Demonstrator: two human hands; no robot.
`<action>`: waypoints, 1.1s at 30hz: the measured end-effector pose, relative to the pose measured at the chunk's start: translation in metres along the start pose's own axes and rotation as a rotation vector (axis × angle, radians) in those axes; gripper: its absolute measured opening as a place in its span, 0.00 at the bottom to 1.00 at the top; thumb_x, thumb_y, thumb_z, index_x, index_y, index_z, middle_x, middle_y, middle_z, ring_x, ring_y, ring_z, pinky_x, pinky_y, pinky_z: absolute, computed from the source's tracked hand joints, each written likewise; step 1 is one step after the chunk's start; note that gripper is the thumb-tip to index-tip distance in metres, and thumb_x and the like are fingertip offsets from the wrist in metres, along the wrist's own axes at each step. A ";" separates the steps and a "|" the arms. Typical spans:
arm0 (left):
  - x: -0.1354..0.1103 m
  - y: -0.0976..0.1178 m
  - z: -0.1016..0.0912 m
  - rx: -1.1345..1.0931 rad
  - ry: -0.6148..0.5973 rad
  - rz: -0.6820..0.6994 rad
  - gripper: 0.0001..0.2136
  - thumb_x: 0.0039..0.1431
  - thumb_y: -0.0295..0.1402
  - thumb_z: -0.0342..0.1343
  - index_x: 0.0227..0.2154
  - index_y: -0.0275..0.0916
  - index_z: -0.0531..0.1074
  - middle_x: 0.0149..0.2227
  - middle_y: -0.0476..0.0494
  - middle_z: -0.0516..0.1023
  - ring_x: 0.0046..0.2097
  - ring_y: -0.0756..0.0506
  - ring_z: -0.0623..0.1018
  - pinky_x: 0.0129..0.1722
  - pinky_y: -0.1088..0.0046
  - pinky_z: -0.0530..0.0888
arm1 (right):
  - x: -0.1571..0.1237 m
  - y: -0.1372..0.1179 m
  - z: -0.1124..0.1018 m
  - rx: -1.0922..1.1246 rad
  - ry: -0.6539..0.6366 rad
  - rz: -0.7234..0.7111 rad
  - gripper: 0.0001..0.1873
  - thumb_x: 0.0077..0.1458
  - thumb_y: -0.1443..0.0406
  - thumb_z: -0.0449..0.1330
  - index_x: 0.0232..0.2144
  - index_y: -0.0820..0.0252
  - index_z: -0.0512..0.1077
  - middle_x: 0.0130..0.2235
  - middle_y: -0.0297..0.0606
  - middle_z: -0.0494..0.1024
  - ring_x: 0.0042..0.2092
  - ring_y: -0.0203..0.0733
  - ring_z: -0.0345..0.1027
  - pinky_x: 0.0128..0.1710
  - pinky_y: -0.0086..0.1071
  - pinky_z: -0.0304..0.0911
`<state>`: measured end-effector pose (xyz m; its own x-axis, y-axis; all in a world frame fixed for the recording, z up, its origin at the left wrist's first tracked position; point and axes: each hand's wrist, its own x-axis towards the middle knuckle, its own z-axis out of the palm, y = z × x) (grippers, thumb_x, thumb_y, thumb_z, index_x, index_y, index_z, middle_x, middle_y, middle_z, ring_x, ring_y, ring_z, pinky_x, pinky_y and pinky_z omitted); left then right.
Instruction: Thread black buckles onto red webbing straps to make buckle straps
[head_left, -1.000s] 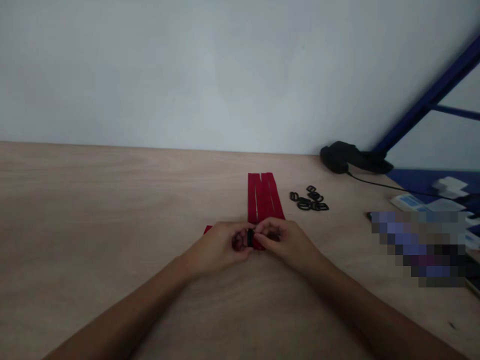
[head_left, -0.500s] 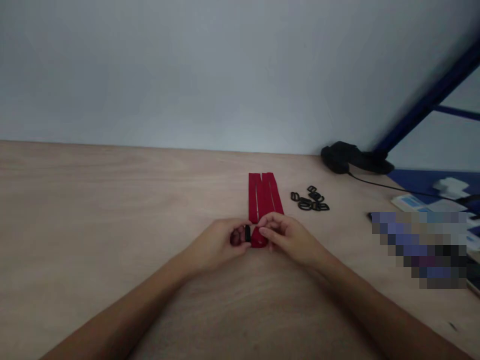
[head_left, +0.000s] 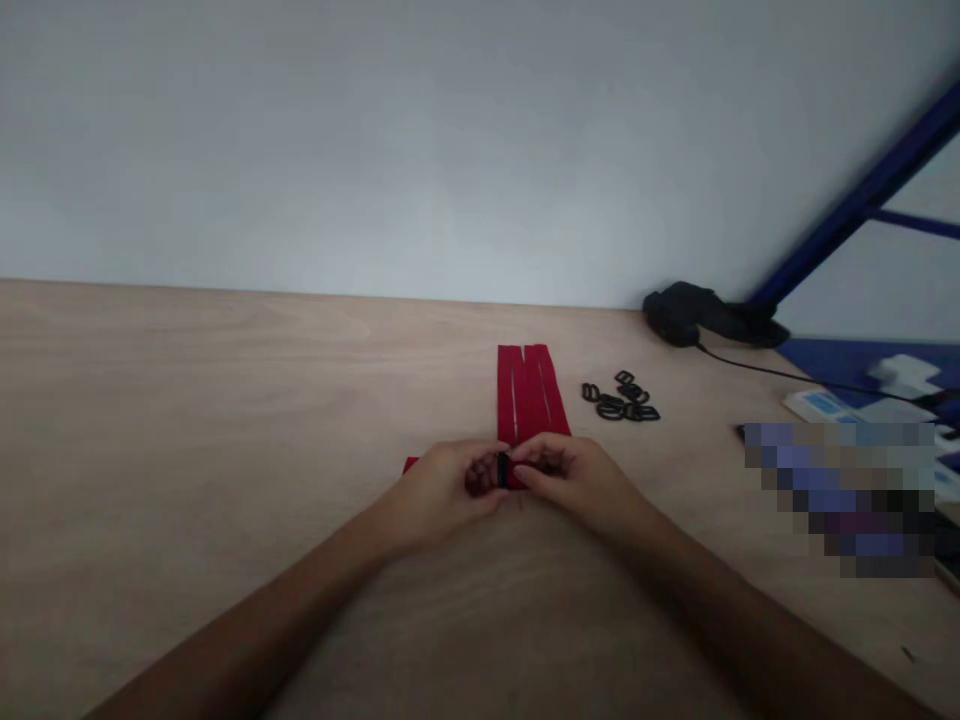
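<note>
My left hand (head_left: 454,490) is closed, pinching a small black strap buckle (head_left: 503,470) between thumb and fingertips. Close against it, my right hand (head_left: 574,475) grips the end of a red strap (head_left: 516,476), which meets the buckle. Whether the strap passes through the buckle's slot cannot be made out. A bit of red strap also shows past the back of my left hand. Just beyond my fingers, several red strips (head_left: 532,395) lie side by side, their near ends partly hidden by my hands.
Several loose black buckles (head_left: 619,408) lie in a small group right of the strips. A black object with a cable (head_left: 712,315) rests by the wall at the back right. A blurred-out item (head_left: 840,500) and white and blue packets (head_left: 817,405) are at the right edge.
My hands have come closer together, and the red strap end now meets the black buckle. A bit of red strap has appeared behind my left hand.
</note>
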<state>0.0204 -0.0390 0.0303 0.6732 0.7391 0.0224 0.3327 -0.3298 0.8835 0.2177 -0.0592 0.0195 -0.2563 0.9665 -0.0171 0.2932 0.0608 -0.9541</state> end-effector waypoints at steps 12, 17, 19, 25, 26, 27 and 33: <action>-0.002 0.002 -0.002 0.094 0.014 0.074 0.12 0.57 0.29 0.55 0.44 0.38 0.74 0.35 0.47 0.76 0.35 0.48 0.73 0.36 0.74 0.70 | -0.001 -0.001 -0.001 0.209 -0.102 0.059 0.12 0.51 0.61 0.63 0.37 0.61 0.72 0.36 0.37 0.77 0.38 0.39 0.72 0.39 0.32 0.66; -0.002 0.003 -0.003 0.086 -0.019 0.117 0.15 0.58 0.28 0.55 0.49 0.41 0.73 0.39 0.46 0.78 0.41 0.45 0.76 0.43 0.71 0.71 | 0.000 0.000 -0.003 0.180 -0.204 0.105 0.12 0.53 0.62 0.62 0.39 0.63 0.73 0.35 0.37 0.78 0.36 0.37 0.71 0.36 0.31 0.64; -0.002 0.004 -0.002 0.115 -0.027 0.121 0.16 0.59 0.27 0.55 0.50 0.42 0.72 0.40 0.46 0.78 0.40 0.46 0.76 0.43 0.71 0.71 | 0.000 0.001 -0.002 0.158 -0.174 0.123 0.12 0.52 0.62 0.63 0.37 0.64 0.73 0.31 0.35 0.76 0.32 0.35 0.69 0.32 0.29 0.63; -0.004 0.005 0.001 0.095 0.006 0.111 0.22 0.59 0.24 0.53 0.56 0.45 0.68 0.44 0.47 0.78 0.41 0.47 0.77 0.43 0.72 0.71 | 0.001 0.001 0.001 0.182 -0.093 0.120 0.14 0.50 0.61 0.65 0.37 0.64 0.71 0.28 0.31 0.74 0.29 0.33 0.67 0.29 0.27 0.61; -0.005 0.005 0.001 0.096 0.003 0.104 0.22 0.59 0.25 0.53 0.56 0.45 0.67 0.43 0.47 0.79 0.39 0.47 0.77 0.41 0.72 0.71 | 0.001 0.001 0.001 0.184 -0.088 0.123 0.14 0.50 0.61 0.65 0.37 0.64 0.72 0.28 0.31 0.74 0.29 0.33 0.67 0.29 0.27 0.61; -0.005 0.005 0.001 0.093 -0.003 0.095 0.22 0.59 0.26 0.53 0.56 0.44 0.67 0.42 0.47 0.79 0.38 0.47 0.76 0.40 0.72 0.72 | 0.001 0.000 0.001 0.186 -0.088 0.127 0.14 0.49 0.61 0.65 0.37 0.64 0.72 0.27 0.31 0.74 0.28 0.33 0.67 0.29 0.27 0.61; -0.004 0.007 -0.001 0.051 -0.043 0.104 0.17 0.60 0.28 0.53 0.52 0.42 0.71 0.41 0.47 0.79 0.40 0.46 0.76 0.43 0.71 0.71 | 0.001 -0.001 0.000 0.170 -0.066 0.145 0.15 0.47 0.63 0.67 0.38 0.62 0.74 0.23 0.29 0.72 0.25 0.33 0.67 0.26 0.27 0.61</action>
<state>0.0198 -0.0438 0.0366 0.7333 0.6737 0.0919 0.2918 -0.4338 0.8524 0.2168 -0.0579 0.0201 -0.2841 0.9432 -0.1721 0.1730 -0.1262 -0.9768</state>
